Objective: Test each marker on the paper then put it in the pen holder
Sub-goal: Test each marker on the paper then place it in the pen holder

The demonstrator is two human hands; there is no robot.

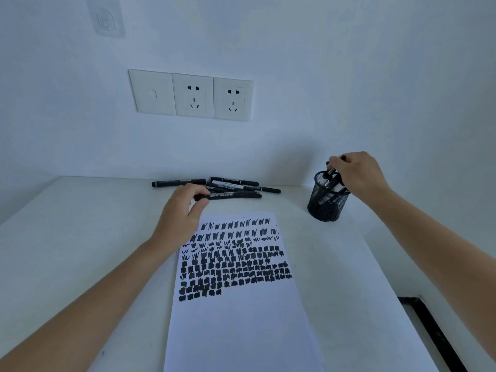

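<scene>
Black marker (332, 171) pinched at a tilt in the curled fingers of the right grip (359, 175), lower end inside the black wire-mesh pen holder (328, 210) beside other markers. Left grip (182, 210) pinching one end of a second black marker (233, 195) at the near edge of the loose marker pile (236, 183). White paper sheet (241, 331), rowed with black scribbles, flat on the white tabletop (80, 237).

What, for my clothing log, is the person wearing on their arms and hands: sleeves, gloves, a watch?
Nothing worn shows. The left forearm and right forearm are bare to the picture's edge: no sleeve, watch or wristband. The left hand and right hand are ungloved, and no ring shows.
</scene>
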